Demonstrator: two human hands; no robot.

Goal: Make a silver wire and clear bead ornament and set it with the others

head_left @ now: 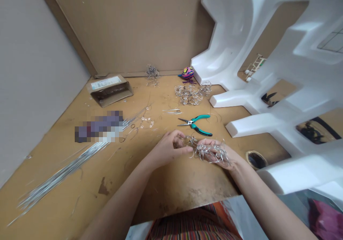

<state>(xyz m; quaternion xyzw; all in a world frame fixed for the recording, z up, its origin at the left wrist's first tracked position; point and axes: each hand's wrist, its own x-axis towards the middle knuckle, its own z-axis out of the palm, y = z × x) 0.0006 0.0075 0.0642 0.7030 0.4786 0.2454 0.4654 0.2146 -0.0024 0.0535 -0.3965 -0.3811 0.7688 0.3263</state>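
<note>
Lap at 6 o'clock was cut off by the frame edge; only striped cloth showed. Both forearms ran up from the bottom corners to mid-table.

Left hand was curled shut, fingertips pinching a bit of wire at the near end of the ring cluster; what sat inside the palm was hidden. Right hand lay palm-up w/ fingers loosely bent, cradling the cluster, which covered most of the fingers. Cluster was a tangle of thin silver loops; count impossible to make out.

At 12 o'clock from the hands, just beyond: 1 pliers, teal grips, jaws pointing to 9. At 9–10 o'clock: 1 bundle of straight wires, running off toward the lower-left corner, its far end lost behind a pixelated patch. Few loose rings nearby, too small to count.

At 3 o'clock: 1 round hole in the table, partly hid by foam, a big white moulded block filling the right side, cut off top & right.

Further: 1 larger ring mat at 12, 1 small tangle by the back wall, 1 bright painted object – unclear what, 1 small box at 11.

Surface: worn brown table, stained, scuffed. Cardboard backing behind, grey wall left.
</note>
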